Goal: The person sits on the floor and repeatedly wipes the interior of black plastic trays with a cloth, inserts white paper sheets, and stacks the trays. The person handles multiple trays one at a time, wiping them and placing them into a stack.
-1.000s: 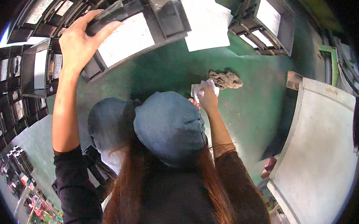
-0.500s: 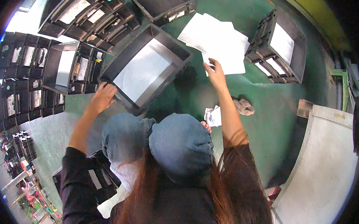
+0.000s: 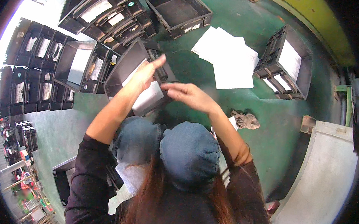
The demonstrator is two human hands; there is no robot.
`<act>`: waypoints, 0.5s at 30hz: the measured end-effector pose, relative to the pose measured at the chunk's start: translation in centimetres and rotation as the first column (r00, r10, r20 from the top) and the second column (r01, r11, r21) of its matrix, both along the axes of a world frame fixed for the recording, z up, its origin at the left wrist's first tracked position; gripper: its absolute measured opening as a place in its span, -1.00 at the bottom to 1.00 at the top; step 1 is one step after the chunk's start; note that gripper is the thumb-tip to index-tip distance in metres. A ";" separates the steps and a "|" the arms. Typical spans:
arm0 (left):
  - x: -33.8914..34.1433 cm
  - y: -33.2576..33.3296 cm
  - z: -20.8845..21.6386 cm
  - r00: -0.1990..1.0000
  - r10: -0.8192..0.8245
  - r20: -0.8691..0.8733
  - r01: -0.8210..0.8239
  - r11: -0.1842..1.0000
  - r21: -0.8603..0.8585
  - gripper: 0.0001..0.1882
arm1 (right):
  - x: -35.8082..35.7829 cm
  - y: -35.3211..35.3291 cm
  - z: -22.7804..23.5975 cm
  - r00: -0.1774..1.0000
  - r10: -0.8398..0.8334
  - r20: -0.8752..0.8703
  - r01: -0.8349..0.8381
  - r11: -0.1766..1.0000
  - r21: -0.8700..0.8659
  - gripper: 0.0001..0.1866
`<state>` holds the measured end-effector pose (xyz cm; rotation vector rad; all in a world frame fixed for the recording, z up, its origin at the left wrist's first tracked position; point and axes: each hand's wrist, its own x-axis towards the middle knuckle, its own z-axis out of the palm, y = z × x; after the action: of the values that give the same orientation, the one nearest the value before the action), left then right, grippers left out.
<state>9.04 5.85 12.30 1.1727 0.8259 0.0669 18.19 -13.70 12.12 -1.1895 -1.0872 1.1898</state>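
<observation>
In front of my knees stands a black plastic crate [image 3: 127, 57] that looks tilted, with a white sheet [image 3: 150, 98] lying inside. My left hand [image 3: 147, 74] reaches across this crate, fingers stretched toward its far right side. Whether they touch the wall is unclear. My right hand [image 3: 192, 97] is beside the crate's right edge, its fingers stretched out flat and pointing left. No object shows in either hand. To the right of the crate, several white sheets [image 3: 230, 60] lie overlapping on the green floor. My forearms cover part of the crate.
Stacked black crates [image 3: 36, 77] line the left, with more stacks [image 3: 107, 18] at the far left. One black crate [image 3: 180, 12] sits at the back, another stack [image 3: 287, 64] at the right. A crumpled cloth [image 3: 246, 119] lies near my right forearm. A pale panel [image 3: 317, 178] stands at right.
My left hand has left the crate's near left corner and moved over the crate. My right hand has left the sheets and come to its right edge. The crate has tilted.
</observation>
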 end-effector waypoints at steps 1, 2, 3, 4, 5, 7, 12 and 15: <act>-0.1 -0.7 1.3 0.993 0.047 -0.108 -0.032 0.990 0.135 -0.39 | 0.2 -0.5 1.0 0.999 -0.016 0.040 0.016 1.000 0.012 -0.59; -0.7 -1.2 2.8 0.999 0.026 -0.029 -0.024 0.996 0.086 -0.43 | 0.3 -0.7 1.8 0.999 0.005 0.050 -0.011 0.993 0.120 -0.62; -1.2 -1.4 4.6 0.999 0.002 0.053 -0.004 0.999 0.042 -0.46 | 0.7 -0.7 2.4 0.993 -0.063 -0.103 0.069 0.996 0.048 -0.65; -1.8 -1.7 6.2 0.997 0.003 0.080 -0.002 1.000 -0.010 -0.49 | 1.2 -0.8 2.8 0.957 -0.112 -0.267 0.119 0.993 0.010 -0.68; -2.4 -1.7 7.8 0.988 -0.028 0.154 0.036 0.998 -0.050 -0.51 | 1.7 -0.5 3.0 0.943 -0.261 -0.207 0.260 0.965 -0.034 -0.71; -2.7 -2.2 9.5 0.993 -0.034 0.117 0.030 0.999 0.030 -0.45 | 2.6 -0.2 2.9 0.912 -0.406 -0.050 0.409 0.912 0.046 -0.69; -0.6 -2.1 5.9 0.901 -0.404 0.158 0.433 0.854 -0.288 -0.35 | 4.3 -2.4 0.3 0.815 -0.571 0.098 0.579 0.804 -0.138 -0.50; -2.0 -0.7 1.0 0.772 -0.632 -0.059 0.625 0.740 0.248 -0.35 | 5.9 -5.3 -3.6 0.736 -0.677 -0.022 0.625 0.691 -0.363 -0.33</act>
<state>7.04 5.19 13.30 1.6459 0.3564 -0.3841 24.12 -19.04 8.53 -1.5449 -0.2647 0.8784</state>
